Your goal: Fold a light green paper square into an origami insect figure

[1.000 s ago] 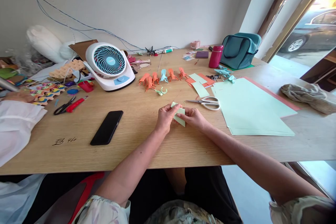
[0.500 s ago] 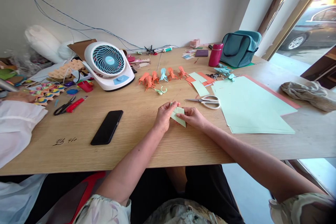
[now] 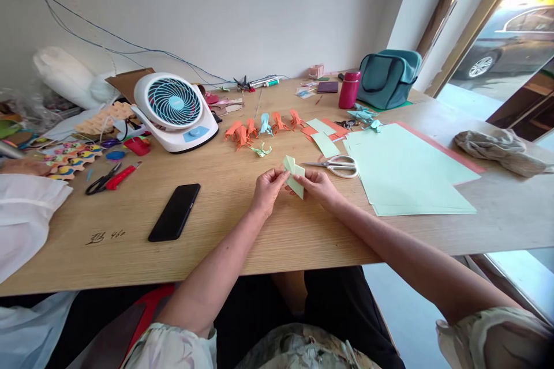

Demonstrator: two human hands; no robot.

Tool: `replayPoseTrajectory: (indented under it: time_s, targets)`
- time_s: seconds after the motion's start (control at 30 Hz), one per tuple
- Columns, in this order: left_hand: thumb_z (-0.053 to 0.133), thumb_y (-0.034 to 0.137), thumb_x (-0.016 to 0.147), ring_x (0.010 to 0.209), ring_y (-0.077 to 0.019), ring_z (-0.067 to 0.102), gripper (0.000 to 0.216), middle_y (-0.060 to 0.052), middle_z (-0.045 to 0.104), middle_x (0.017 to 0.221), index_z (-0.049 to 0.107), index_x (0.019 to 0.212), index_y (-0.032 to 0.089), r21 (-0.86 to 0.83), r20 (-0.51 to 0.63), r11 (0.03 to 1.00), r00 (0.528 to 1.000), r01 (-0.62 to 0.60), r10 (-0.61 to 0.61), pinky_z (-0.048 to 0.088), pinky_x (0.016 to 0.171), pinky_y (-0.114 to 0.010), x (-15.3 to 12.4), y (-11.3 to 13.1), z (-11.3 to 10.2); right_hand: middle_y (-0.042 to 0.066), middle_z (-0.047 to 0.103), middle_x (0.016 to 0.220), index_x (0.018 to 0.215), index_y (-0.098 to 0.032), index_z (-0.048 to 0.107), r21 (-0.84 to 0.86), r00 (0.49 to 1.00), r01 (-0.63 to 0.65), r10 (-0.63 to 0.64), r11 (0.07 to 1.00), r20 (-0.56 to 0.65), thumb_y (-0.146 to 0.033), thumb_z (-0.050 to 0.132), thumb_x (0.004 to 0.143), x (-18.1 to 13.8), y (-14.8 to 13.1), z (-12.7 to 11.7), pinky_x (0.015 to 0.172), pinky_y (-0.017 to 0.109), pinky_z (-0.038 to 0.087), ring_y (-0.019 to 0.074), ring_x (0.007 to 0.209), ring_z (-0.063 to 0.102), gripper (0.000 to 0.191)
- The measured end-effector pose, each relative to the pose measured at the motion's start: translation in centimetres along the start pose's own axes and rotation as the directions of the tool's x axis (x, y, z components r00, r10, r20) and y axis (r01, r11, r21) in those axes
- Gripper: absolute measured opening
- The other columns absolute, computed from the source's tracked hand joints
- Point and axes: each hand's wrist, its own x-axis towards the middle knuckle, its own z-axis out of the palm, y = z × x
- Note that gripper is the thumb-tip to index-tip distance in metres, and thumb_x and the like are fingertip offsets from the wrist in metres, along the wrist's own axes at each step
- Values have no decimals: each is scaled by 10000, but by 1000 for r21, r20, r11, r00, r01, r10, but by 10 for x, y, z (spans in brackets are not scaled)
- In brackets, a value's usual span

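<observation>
And here's the folded pale-green paper (image 3: 296, 185), up over the near-middle of the table (image 3: 225, 248), its long axis slanting from far left to near right, a narrow corner aimed down toward the person. Left hand (image 3: 269, 189) pinches one edge, right hand (image 3: 319, 188) the other, fingers clamped on paper; scissors (image 3: 331, 165) lie just beyond.

White fan (image 3: 175, 105) tilted back, black phone (image 3: 174, 213) lying flat — magenta flask (image 3: 350, 91) beside teal bag (image 3: 385, 85), crumpled cloth (image 3: 497, 151)
</observation>
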Motion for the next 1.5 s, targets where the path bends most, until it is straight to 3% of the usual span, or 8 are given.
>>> replayPoseTrajectory:
  time_s: [0.3,0.83,1.13,1.23,1.33,1.5]
  targets:
    - [830,447,645,557,-65,380,364,51,499,618,598,673,169,6,-102,1000,994,-23,23,332,549,-206,7,0,-9,100,755,864,911,-157,725,44,996,-72,70,996,52,-792,611,766,-2,-2,-3,683,306,519,207,716,709,661]
    - [795,423,694,560,-69,379,337,59,481,592,576,654,170,64,-81,997,995,-53,58,313,553,-209,1,2,-6,26,686,700,817,-182,703,-6,998,-18,18,1000,53,-744,646,766,2,3,-3,664,290,513,158,654,613,568]
    - [783,417,676,613,-88,447,326,51,530,638,561,666,177,102,-45,991,995,-89,94,369,589,-205,-3,3,-1,10,615,587,677,-177,653,-131,999,29,-33,991,-28,-725,640,773,1,1,-2,605,282,454,138,583,546,557]
    - [756,377,693,603,-86,430,287,60,510,625,549,656,181,135,-60,985,991,-110,119,367,598,-205,-4,4,-1,15,667,726,841,-191,693,-145,987,87,-105,986,-123,-652,690,765,1,-1,-2,634,282,464,148,665,574,467]
    - [737,352,707,595,-84,414,268,63,500,615,541,642,181,175,-72,977,988,-123,137,356,595,-204,-4,2,-1,32,700,930,993,-218,693,-163,941,158,-198,974,-275,-576,699,783,3,-2,-4,713,293,480,162,796,595,415]
    - [757,317,704,586,-88,405,243,57,514,609,573,637,175,265,-62,956,987,-129,150,335,586,-210,-4,-4,0,56,726,945,936,-217,750,-197,892,207,-268,958,-364,-495,707,804,4,-4,-5,796,334,491,201,880,626,311]
